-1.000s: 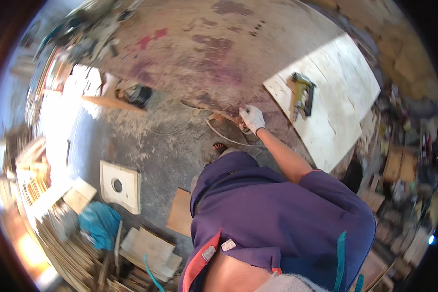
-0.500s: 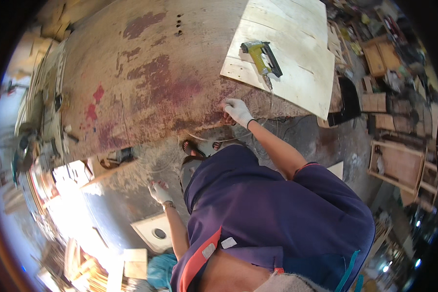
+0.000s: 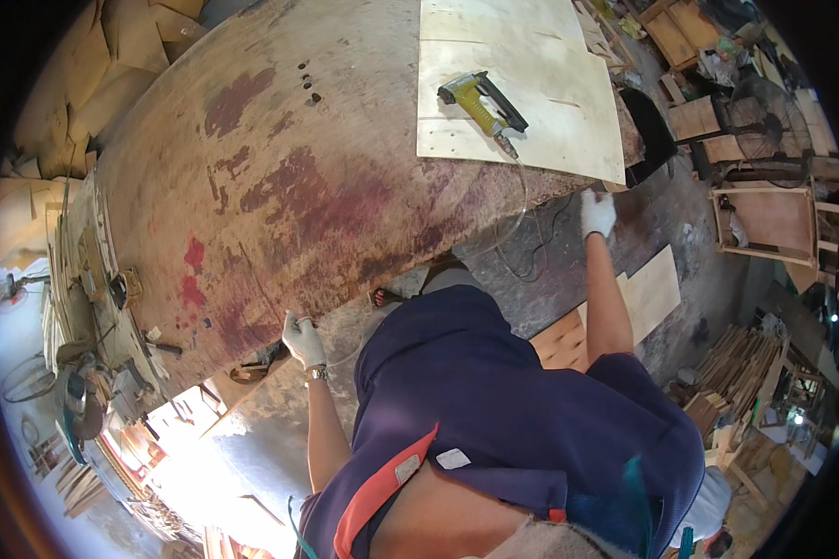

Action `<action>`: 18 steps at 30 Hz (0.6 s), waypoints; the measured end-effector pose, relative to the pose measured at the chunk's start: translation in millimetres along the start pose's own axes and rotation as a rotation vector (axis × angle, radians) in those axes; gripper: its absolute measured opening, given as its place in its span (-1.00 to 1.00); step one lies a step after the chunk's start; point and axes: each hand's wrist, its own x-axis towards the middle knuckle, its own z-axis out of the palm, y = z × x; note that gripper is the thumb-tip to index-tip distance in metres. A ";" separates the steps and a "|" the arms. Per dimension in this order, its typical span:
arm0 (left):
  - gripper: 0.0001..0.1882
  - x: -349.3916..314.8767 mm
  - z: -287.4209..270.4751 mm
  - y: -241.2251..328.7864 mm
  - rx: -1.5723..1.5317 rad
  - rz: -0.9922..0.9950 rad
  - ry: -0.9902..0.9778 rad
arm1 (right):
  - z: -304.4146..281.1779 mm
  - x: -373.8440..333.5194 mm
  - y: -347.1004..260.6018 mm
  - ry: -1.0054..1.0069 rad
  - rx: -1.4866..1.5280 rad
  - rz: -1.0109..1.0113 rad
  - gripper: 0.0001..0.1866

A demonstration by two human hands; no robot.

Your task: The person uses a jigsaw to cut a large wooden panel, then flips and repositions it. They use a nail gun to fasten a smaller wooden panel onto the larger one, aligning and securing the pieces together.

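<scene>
My left hand, in a white fingerless-tipped glove with a watch at the wrist, is at the near edge of a worn wooden worktable, its fingers loosely bent and apart, with nothing seen in them. My right hand, gloved too, is stretched out to the right, just below the near corner of a pale plywood sheet; its fingers are curled in and nothing shows in them. On the sheet lies a yellow-green and black air nail gun, with a thin clear hose running down over the table edge.
Offcuts and tools crowd the table's left end. Plywood pieces lie on the floor to the right. A standing fan, a wooden frame and strip piles stand farther right. Large sheets lean at the far left.
My right hand has swung right, from the table's near edge to below the plywood's corner. My left hand has come up to the table edge. My view has turned, and the nail gun stays on the sheet.
</scene>
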 end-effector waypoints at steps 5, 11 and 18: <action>-0.87 25.9 18.4 23.1 0.021 0.054 -0.063 | -1.3 93.9 38.1 -0.015 -0.257 0.011 -0.28; -0.73 6.7 71.2 68.5 0.107 0.105 -0.134 | 5.5 170.6 50.9 -0.084 -0.422 -0.075 -0.42; -0.77 -28.3 97.7 99.9 0.183 0.097 -0.102 | 11.1 159.0 30.9 -0.029 -0.464 -0.044 -0.47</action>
